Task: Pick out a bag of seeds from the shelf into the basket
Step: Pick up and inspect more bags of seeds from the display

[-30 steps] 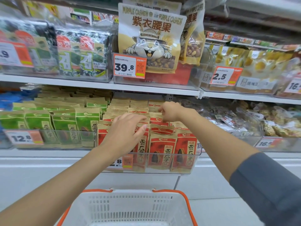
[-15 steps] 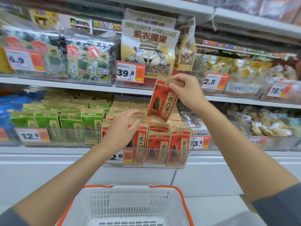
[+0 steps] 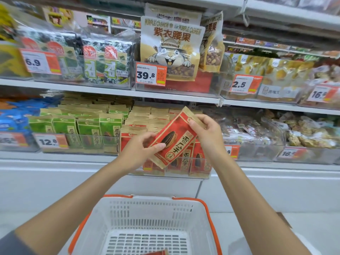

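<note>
A red and tan bag of sunflower seeds [image 3: 174, 138] is held tilted in front of the middle shelf, clear of the stacked bags. My right hand [image 3: 206, 132] pinches its upper right edge. My left hand [image 3: 141, 149] grips its lower left side, thumb on the front. Below my arms stands a white basket [image 3: 184, 210] with orange handles; a red corner of another pack [image 3: 156, 253] shows at its bottom edge. More red seed bags [image 3: 199, 161] stand in a clear bin on the shelf.
Green seed bags [image 3: 88, 129] fill the bin to the left, blue packs [image 3: 12, 120] beyond them. Cashew bags [image 3: 171, 48] and seaweed packs [image 3: 103, 59] sit on the shelf above. Clear bins of mixed snacks [image 3: 294, 133] are to the right.
My right hand brought the red bag down from beside the cashew bin to chest level. My left hand left the stacked bags and took hold of the bag's lower side.
</note>
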### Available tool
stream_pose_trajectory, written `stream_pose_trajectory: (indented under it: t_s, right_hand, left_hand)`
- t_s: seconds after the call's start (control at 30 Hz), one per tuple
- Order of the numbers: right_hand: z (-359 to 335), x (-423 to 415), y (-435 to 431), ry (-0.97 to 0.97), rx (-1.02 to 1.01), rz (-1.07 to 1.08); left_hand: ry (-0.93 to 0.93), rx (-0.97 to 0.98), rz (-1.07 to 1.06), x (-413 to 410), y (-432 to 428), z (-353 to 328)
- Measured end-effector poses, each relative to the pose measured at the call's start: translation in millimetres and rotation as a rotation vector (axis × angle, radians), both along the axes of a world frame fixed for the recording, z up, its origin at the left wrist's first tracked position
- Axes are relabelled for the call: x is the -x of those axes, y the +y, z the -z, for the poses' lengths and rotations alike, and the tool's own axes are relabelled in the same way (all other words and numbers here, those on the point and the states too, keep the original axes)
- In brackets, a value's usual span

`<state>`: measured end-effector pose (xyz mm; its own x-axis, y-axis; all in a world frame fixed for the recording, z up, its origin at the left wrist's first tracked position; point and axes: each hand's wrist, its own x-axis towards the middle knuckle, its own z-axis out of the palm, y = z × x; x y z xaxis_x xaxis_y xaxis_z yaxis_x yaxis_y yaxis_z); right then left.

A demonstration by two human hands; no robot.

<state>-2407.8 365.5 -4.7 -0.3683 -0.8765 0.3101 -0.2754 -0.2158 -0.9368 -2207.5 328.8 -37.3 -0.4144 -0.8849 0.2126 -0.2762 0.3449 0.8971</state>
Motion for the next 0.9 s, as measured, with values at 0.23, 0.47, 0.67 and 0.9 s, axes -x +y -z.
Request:
stream_pose_trajectory:
  t_s: [0.23, 0.47, 0.67, 0.9]
  right_hand:
    - [-2, -14, 7, -0.021, -0.006, 0.027]
    - [1, -11, 15, -0.02, -0.047, -0.031]
    - [8, -11, 18, -0.113, 0.004, -0.104]
    - [26, -23, 20, 0.126, -0.134, -0.242]
  left_hand:
    - [-0.03, -0.072, 0.049, -2, 12, 16]
    - [-0.006, -0.219, 0.068, -1, 14, 16]
    - [0.054, -0.405, 0.153, -4, 13, 16]
    - [0.379, -0.342, -0.032, -4, 11, 11]
